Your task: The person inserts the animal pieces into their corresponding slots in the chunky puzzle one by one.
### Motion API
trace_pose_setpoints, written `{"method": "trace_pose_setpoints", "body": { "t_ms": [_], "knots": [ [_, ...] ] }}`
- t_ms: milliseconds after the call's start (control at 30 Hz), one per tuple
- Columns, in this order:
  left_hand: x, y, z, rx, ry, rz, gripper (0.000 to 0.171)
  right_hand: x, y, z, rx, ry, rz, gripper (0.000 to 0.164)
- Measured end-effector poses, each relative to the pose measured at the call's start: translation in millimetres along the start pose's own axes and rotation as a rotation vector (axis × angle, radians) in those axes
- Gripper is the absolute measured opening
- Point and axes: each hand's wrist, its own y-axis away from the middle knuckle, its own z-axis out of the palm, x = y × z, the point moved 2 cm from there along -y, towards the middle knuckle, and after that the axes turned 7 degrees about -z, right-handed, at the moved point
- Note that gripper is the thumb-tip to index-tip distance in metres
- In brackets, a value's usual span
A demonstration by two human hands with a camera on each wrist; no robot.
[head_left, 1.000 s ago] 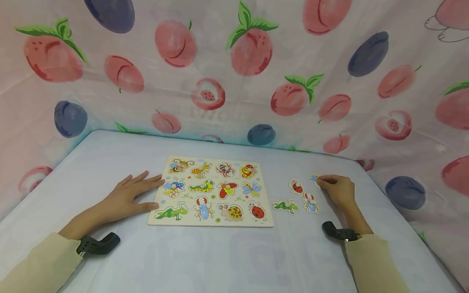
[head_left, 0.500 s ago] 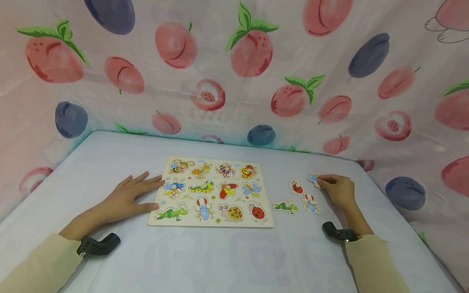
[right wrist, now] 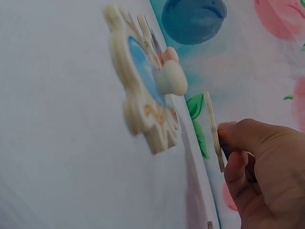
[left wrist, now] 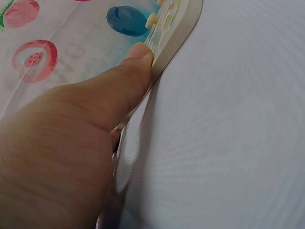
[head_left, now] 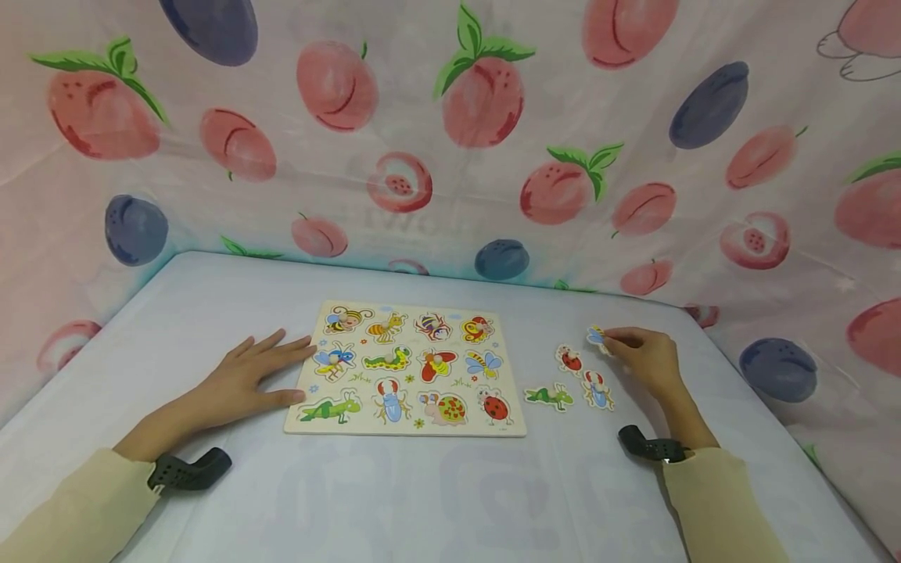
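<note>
A wooden peg puzzle board (head_left: 512, 403) with insect pictures lies mid-table in the head view. My left hand (head_left: 242, 381) rests at its left side, fingers spread and straight; in the left wrist view the thumb (left wrist: 136, 59) presses the rim. Between thumb and fingers, my right hand (head_left: 646, 361) pinches a dragonfly puzzle piece (head_left: 596, 339), seen edge-on as a thin wooden piece (right wrist: 214, 136) in the right wrist view. Its knob is hidden by the fingers. Near that hand lie a ladybug piece (head_left: 570, 360), a stag beetle piece (head_left: 598, 391) and a grasshopper piece (head_left: 551, 397).
Several knobbed pieces, such as the caterpillar (head_left: 387, 359), sit in the board. A white cloth (head_left: 422, 500) covers the table. Behind it hangs a fruit-print curtain (head_left: 450, 203). Black wrist straps (head_left: 188, 471) are on both forearms.
My right hand has shifted slightly left and away from me with the dragonfly piece between its fingers. The left hand, the board and the other loose pieces have stayed put.
</note>
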Motion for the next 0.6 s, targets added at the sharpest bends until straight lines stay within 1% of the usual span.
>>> {"method": "trace_pose_setpoints", "body": {
  "t_ms": [100, 367, 600],
  "knots": [
    [0.3, 0.5, 0.1, -0.001, 0.000, -0.004, 0.073, -4.8, 0.3, -0.1, -0.008, -0.010, -0.028, 0.032],
    [0.6, -0.9, 0.6, -0.001, -0.002, -0.010, 0.073, -21.1, 1.3, -1.1, -0.026, -0.017, -0.160, 0.026],
    [1.4, 0.3, -0.3, -0.003, -0.001, -0.011, 0.074, -38.6, 1.0, 2.0, -0.027, -0.035, -0.225, 0.025]
  ]
}}
